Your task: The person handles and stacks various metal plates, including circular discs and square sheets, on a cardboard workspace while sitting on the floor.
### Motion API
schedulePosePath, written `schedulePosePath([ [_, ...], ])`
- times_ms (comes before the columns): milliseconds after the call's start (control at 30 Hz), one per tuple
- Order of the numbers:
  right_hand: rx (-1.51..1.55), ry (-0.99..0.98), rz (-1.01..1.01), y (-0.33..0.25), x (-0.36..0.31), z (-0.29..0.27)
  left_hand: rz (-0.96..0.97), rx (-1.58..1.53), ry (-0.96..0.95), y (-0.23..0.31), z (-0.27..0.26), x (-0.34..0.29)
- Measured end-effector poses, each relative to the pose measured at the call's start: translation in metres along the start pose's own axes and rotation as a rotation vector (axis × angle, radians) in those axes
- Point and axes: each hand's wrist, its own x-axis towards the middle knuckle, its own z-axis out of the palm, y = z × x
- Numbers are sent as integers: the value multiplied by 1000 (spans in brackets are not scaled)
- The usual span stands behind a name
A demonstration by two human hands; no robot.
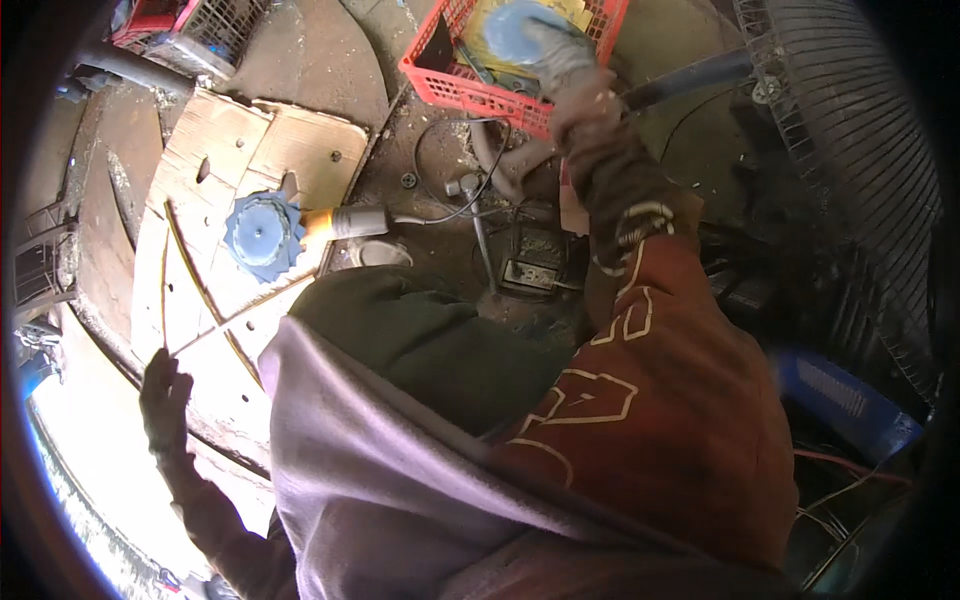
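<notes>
My right hand (568, 62) reaches forward into a red plastic basket (470, 97), its fingers closed on a round light-blue disc (512, 32) blurred by motion. Beneath the disc lie yellowish sheets and a dark-handled tool (474, 62). My left hand (166, 400) is out at the left, fingers stretched and a little apart, close to the cardboard (225, 150). Thin strips (203, 285) lie beside its fingertips; whether it touches one is unclear. On the cardboard rests a power tool (355, 222) with a cord and a jagged-edged blue disc (262, 237) at its head.
Beside the basket runs a cable (416, 150) over dirty ground, near a metal T-shaped bar (478, 225) and a dark box (530, 272). A large wire fan guard (860, 150) stands at the right, above a blue panel (850, 400). Another crate (205, 35) is at the far left.
</notes>
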Motion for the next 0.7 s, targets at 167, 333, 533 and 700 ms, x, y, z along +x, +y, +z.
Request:
schedulePosePath([
  [167,-547,593,446,62,128,-83,-268,-247,137,-109,-16,-31],
  [333,-749,670,420,82,126,-82,-358,-268,81,-122,-6,-51],
  [533,-1062,725,373,87,120,-70,-285,-245,67,-125,-10,-48],
  [700,-1469,775,174,85,111,-65,-224,-209,23,-129,-17,-39],
])
